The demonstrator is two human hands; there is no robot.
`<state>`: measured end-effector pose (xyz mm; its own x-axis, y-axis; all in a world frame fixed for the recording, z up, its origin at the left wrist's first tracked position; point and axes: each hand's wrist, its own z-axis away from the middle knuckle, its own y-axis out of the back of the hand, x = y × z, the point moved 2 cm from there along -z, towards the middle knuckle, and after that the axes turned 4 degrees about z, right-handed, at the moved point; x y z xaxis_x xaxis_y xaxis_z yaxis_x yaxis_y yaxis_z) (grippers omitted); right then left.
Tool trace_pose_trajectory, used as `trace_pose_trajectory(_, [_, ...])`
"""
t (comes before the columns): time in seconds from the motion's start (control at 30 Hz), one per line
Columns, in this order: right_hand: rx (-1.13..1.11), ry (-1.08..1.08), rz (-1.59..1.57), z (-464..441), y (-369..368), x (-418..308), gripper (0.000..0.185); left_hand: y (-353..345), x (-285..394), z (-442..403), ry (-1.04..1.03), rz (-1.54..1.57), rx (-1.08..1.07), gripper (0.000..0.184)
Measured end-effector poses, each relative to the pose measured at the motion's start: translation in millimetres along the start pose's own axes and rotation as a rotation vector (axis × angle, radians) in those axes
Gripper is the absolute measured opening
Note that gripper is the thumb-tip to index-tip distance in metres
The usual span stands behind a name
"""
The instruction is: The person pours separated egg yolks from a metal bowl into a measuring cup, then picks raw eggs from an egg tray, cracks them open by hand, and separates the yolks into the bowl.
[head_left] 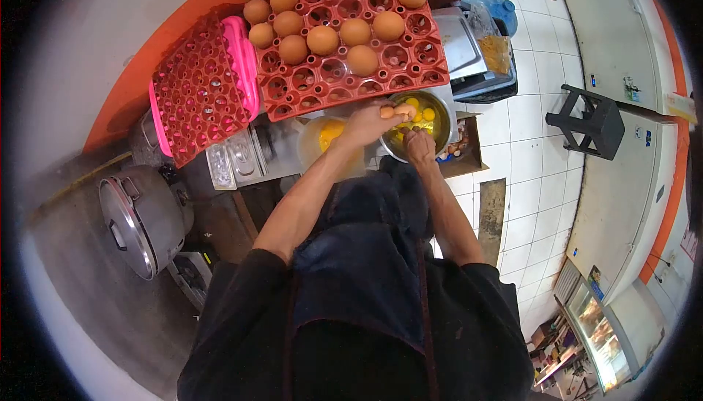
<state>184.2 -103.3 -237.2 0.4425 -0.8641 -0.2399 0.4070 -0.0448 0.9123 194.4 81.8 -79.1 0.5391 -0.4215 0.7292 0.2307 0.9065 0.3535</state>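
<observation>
My left hand (368,124) is closed around brown eggs (404,111), at least two of them, at the left rim of a metal bowl (447,127). Inside the bowl lie several egg yolks (428,114) in clear egg white. Over the bowl's near side, my right hand (418,145) has its fingers curled together; what they hold, if anything, is hidden. Just left of the bowl stands a translucent container (354,161) with yellow egg in it. A large red egg tray (329,93) holding several brown eggs is beyond my hands.
Right of the bowl, a cardboard box (474,153) contains eggshells. A red tray with empty cups (196,90) leans in a pink one (245,64) at left. Metal pans (242,156) and a large lidded pot (143,218) are nearby. A black stool (597,123) stands on white tiles.
</observation>
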Motion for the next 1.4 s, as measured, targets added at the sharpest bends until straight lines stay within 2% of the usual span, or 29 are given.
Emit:
trace_pose_trajectory(0.13, [0.070, -0.099, -0.143, 12, 28, 4, 0.019, -4, -5, -4, -0.014, -0.011, 0.037, 0.064])
trace_pose_trajectory(0.2, [0.252, -0.105, -0.342, 24, 60, 11, 0.019, -9, -13, -9, -0.031, -0.004, 0.029, 0.063])
trace_pose_trajectory(0.23, [0.188, -0.202, -0.463, 26, 65, 18, 0.022, -10, -15, -10, -0.045, -0.014, 0.041, 0.063])
trace_pose_trajectory(0.27, [0.190, -0.206, -0.460, 28, 74, 21, 0.022, -12, -17, -12, -0.059, -0.025, 0.055, 0.062])
trace_pose_trajectory(0.33, [0.093, -0.284, -1.009, 32, 87, 27, 0.033, -14, -13, -12, -0.069, -0.050, 0.030, 0.062])
trace_pose_trajectory(0.37, [0.075, -0.205, -1.094, 35, 96, 29, 0.041, -15, -11, -12, -0.078, -0.077, 0.009, 0.061])
trace_pose_trajectory(0.4, [0.084, -0.210, -1.094, 37, 114, 26, 0.041, -15, -9, -13, -0.085, -0.081, 0.004, 0.061])
trace_pose_trajectory(0.47, [0.082, -0.044, -0.950, 40, 149, 14, 0.043, -19, -5, -15, -0.165, -0.108, -0.047, 0.060])
trace_pose_trajectory(0.5, [0.092, -0.053, -0.947, 41, 152, 14, 0.043, -20, -2, -16, -0.175, -0.109, -0.056, 0.060])
trace_pose_trajectory(0.57, [-0.025, -0.026, -0.958, 39, 156, 16, 0.047, -24, 3, -18, -0.193, -0.150, -0.136, 0.049])
trace_pose_trajectory(0.6, [-0.021, -0.031, -0.956, 36, 150, 22, 0.047, -27, 2, -20, -0.198, -0.149, -0.140, 0.049])
trace_pose_trajectory(0.67, [-0.170, -0.041, -1.023, 28, 130, 33, 0.050, -32, -2, -25, -0.280, -0.176, -0.092, 0.049])
trace_pose_trajectory(0.8, [-0.126, -0.042, -0.963, 25, 137, 29, 0.050, -33, 2, -29, -0.305, -0.232, -0.118, 0.050])
trace_pose_trajectory(0.87, [-0.144, -0.087, -1.262, 24, 126, 28, 0.050, -37, -4, -31, -0.342, -0.234, -0.067, 0.049])
trace_pose_trajectory(0.97, [-0.130, -0.061, -1.085, 22, 121, 34, 0.050, -37, -3, -30, -0.294, -0.208, -0.101, 0.049])
trace_pose_trajectory(1.07, [-0.175, -0.087, -1.107, 16, 97, 45, 0.051, -39, -9, -31, -0.322, -0.168, -0.093, 0.048])
trace_pose_trajectory(1.17, [-0.182, -0.091, -1.203, 19, 101, 44, 0.051, -36, -2, -27, -0.284, -0.134, -0.154, 0.047])
trace_pose_trajectory(1.4, [-0.224, -0.097, -1.186, 21, 112, 41, 0.048, -40, -15, -36, -0.277, -0.075, -0.199, 0.042])
